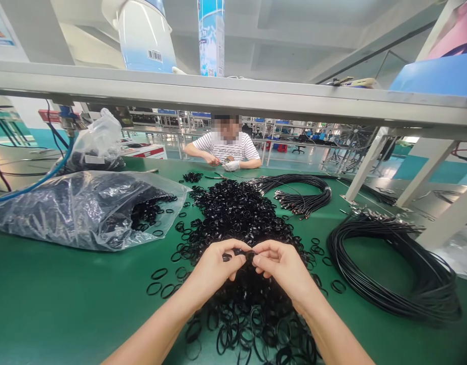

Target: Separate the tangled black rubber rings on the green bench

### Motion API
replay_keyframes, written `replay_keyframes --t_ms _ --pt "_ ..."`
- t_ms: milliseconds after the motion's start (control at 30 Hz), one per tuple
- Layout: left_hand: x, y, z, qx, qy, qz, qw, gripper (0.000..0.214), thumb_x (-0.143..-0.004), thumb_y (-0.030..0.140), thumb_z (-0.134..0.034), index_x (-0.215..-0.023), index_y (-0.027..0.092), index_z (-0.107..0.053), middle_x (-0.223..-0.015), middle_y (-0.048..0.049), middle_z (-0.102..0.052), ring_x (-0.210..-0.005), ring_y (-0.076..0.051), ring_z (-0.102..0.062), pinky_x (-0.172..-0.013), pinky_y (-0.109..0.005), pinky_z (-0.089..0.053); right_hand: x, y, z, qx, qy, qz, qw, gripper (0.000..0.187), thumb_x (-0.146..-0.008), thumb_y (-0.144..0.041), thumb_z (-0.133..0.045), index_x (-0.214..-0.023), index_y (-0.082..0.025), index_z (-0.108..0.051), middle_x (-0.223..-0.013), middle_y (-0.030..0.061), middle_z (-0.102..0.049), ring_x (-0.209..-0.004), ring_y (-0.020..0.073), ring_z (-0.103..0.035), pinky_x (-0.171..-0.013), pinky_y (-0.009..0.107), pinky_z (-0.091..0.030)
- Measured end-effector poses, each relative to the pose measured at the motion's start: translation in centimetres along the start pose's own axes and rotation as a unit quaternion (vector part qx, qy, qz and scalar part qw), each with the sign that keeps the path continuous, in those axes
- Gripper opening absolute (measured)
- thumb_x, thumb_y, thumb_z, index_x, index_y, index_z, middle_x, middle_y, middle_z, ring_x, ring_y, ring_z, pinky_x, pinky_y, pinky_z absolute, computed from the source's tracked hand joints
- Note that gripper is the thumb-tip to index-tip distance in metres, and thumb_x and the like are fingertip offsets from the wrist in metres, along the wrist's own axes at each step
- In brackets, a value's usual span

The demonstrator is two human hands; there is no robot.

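My left hand and my right hand meet above a large heap of black rubber rings. Thumb and forefinger are pinched together on each hand. Between the fingertips is a small black ring, gripped from both sides and mostly covered by the fingers. The heap spreads across the green table, from the far side to beneath my wrists, with single rings scattered at its edges.
To the left lies a clear plastic bag spilling black rings. Coiled black cables rest at right, with another cable bundle farther back. A co-worker sits opposite. A metal shelf crosses overhead; a blue hose hangs left.
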State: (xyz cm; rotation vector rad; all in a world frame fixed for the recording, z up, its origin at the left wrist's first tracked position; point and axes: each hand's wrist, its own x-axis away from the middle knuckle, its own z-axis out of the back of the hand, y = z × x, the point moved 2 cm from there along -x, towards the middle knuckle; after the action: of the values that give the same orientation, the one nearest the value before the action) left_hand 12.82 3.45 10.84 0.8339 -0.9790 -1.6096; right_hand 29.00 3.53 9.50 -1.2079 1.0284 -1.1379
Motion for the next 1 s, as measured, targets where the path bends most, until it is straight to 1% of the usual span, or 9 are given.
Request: replay_keyframes --t_ms 133,233,333,433,533,700,833,933,1000 --pt "-0.1 0.1 0.0 0.012 -0.018 -0.010 1.000 0.016 -0.077 0.028 -0.060 -0.086 0.020 -0.069 -0.051 0.0065 -0.051 -0.048 -0.009 -0.044 -0.050 -0.020 -0.030 0.1 0.0 -0.2 -0.037 -0.019 -0.012 0.999 0.020 -0.068 -0.027 -0.068 -0.082 -0.015 -0.062 -0.062 -0.0018 -0.061 -0.059 0.0115 -0.059 -0.053 0.020 -0.041" --pt "-0.1 0.2 -0.1 0.013 -0.032 -0.011 0.999 0.017 -0.077 0.033 -0.060 -0.080 0.018 -0.068 -0.053 0.0056 -0.052 -0.047 -0.009 -0.044 -0.047 -0.019 -0.028 0.1 0.1 -0.3 -0.059 -0.023 -0.012 0.998 0.025 -0.067 -0.029 -0.071 -0.085 -0.015 -0.061 -0.062 -0.0018 -0.062 -0.058 0.0115 -0.059 -0.053 0.020 -0.041" --pt "0.0 0.4 -0.1 -0.007 -0.037 -0.019 0.999 0.020 -0.078 0.035 -0.058 -0.082 0.018 -0.068 -0.051 0.0058 -0.051 -0.046 -0.010 -0.044 -0.046 -0.019 -0.029 0.0 0.2 -0.3 -0.071 -0.027 -0.010 0.997 0.027 -0.066 -0.029 -0.072 -0.085 -0.015 -0.061 -0.062 -0.0013 -0.062 -0.058 0.0116 -0.059 -0.053 0.020 -0.041" --pt "0.1 0.6 -0.1 -0.036 -0.039 -0.022 0.998 0.018 -0.078 0.031 -0.057 -0.082 0.019 -0.069 -0.052 0.0059 -0.052 -0.046 -0.010 -0.044 -0.046 -0.019 -0.030 0.0 0.2 -0.3 -0.081 -0.032 -0.015 0.996 0.025 -0.066 -0.029 -0.071 -0.084 -0.015 -0.061 -0.062 -0.0014 -0.062 -0.057 0.0115 -0.059 -0.053 0.020 -0.041" --pt "0.2 0.5 -0.3 -0.020 -0.027 -0.019 0.999 0.016 -0.077 0.028 -0.056 -0.077 0.019 -0.069 -0.056 0.0054 -0.054 -0.048 -0.010 -0.045 -0.047 -0.019 -0.031 0.1 0.2 -0.4 -0.067 -0.025 -0.012 0.997 0.022 -0.066 -0.025 -0.069 -0.083 -0.014 -0.062 -0.061 -0.0017 -0.062 -0.056 0.0110 -0.057 -0.052 0.020 -0.041" --pt "0.2 0.1 -0.7 0.017 -0.015 0.004 1.000 0.016 -0.075 0.029 -0.056 -0.071 0.017 -0.066 -0.053 0.0056 -0.050 -0.045 -0.009 -0.041 -0.044 -0.020 -0.028 0.1 0.1 -0.7 -0.011 0.020 0.013 1.000 0.009 -0.066 -0.020 -0.064 -0.072 -0.014 -0.065 -0.057 -0.0020 -0.060 -0.055 0.0108 -0.055 -0.053 0.021 -0.040" --pt "0.0 -0.2 -0.5 0.039 0.009 0.021 0.999 0.014 -0.072 0.028 -0.057 -0.071 0.016 -0.065 -0.055 0.0046 -0.052 -0.046 -0.009 -0.040 -0.045 -0.020 -0.026 0.0 0.0 -0.7 -0.048 0.032 0.008 0.998 0.012 -0.066 -0.021 -0.065 -0.075 -0.014 -0.066 -0.059 -0.0009 -0.062 -0.057 0.0118 -0.057 -0.054 0.022 -0.042" --pt "-0.2 -0.4 -0.4 0.057 0.019 0.044 0.997 0.013 -0.070 0.026 -0.057 -0.067 0.016 -0.063 -0.047 0.0063 -0.046 -0.044 -0.008 -0.034 -0.044 -0.020 -0.023 0.0 0.0 -0.8 -0.060 0.021 0.011 0.998 0.016 -0.065 -0.022 -0.067 -0.078 -0.013 -0.066 -0.059 -0.0001 -0.063 -0.056 0.0114 -0.056 -0.054 0.022 -0.042" --pt "-0.4 -0.5 -0.4 0.070 0.024 0.061 0.995 0.010 -0.068 0.023 -0.055 -0.063 0.016 -0.061 -0.044 0.0074 -0.042 -0.042 -0.007 -0.031 -0.044 -0.019 -0.022 0.0 0.0 -0.8 -0.050 0.013 0.008 0.999 0.017 -0.065 -0.023 -0.068 -0.079 -0.013 -0.066 -0.059 0.0001 -0.063 -0.055 0.0114 -0.056 -0.053 0.022 -0.043"
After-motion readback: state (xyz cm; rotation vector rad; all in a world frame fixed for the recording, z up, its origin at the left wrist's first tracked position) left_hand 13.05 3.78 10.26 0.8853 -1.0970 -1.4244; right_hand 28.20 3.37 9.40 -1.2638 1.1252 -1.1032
